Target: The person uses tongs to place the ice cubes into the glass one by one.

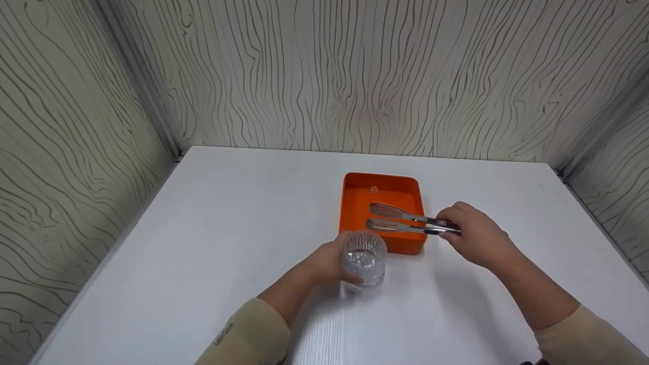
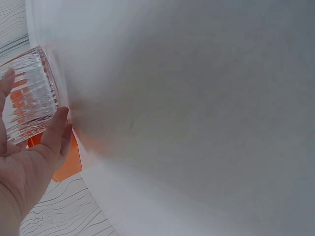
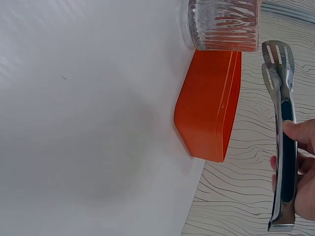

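A ribbed clear glass point(image 1: 365, 259) with clear pieces inside stands in front of the orange tray point(image 1: 346, 203). My left hand point(image 1: 327, 261) holds the glass from its left side; the left wrist view shows thumb and fingers point(image 2: 56, 130) around the ribbed wall point(image 2: 34, 93). In my right hand point(image 1: 479, 235) are metal tongs point(image 1: 398, 226) with dark grips. Their slotted tips are apart, over the tray's near part, with nothing seen between them. One small clear piece point(image 1: 374, 189), like an ice cube, lies inside the tray near its back wall.
All of this is on a white table point(image 1: 243, 213). Wood-grain patterned panels point(image 1: 324, 76) rise behind it and at both sides. The tray's low walls stand just beyond the glass.
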Demonstrator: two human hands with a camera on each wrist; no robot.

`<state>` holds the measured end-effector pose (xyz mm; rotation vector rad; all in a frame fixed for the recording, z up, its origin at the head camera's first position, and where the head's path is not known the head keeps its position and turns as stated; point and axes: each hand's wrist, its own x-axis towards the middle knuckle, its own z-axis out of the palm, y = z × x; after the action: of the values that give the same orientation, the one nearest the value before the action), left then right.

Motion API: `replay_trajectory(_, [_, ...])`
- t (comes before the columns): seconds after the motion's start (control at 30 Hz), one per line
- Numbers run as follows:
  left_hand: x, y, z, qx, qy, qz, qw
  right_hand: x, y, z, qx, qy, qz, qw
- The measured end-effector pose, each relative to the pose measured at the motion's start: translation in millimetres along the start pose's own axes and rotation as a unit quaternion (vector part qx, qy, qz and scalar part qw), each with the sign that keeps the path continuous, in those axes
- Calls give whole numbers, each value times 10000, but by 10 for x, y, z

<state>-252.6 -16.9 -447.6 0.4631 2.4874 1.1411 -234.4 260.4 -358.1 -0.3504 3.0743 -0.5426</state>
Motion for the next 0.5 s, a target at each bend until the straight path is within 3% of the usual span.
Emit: replay_trajectory(0.5, [-6, 1, 20, -239, 54, -187, 9995, 461, 100, 85, -5, -25, 542, 9985])
